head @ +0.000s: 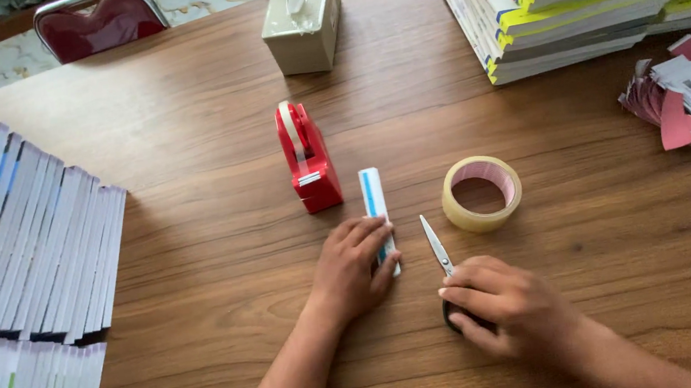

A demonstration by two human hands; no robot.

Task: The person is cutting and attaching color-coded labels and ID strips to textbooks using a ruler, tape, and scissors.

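While seen from above: left hand (352,269) palm down on table (198,261), fingers together, curled over near end of strip (377,214). White, blue-striped, flat on the wood just right of dispenser (306,157); near end hidden under fingertips. Kind of strip hard to make out.

Right hand (507,304) closed over handles of scissors (437,248), fingers bunched. Handles mostly covered, only a dark edge showing. Blades shut, pointing away, flat on table between strip and tape roll (482,193). Cannot tell whether fingers pass through the loops.

Tape roll clear, lying flat, apart from both hands. Dispenser red, upright, near the strip's far end, not touching it.

Tissue box (302,19) at far edge, top cut off. Chair (100,21) beyond table, partly out of frame.

Books (26,245) fanned at left, spines up, cut off at left and bottom edges. Second stack (565,4) top right, yellow-edged, cut off above. Red and white papers (686,98) at right edge, crumpled, partly cropped.

Both forearms cut off at bottom.
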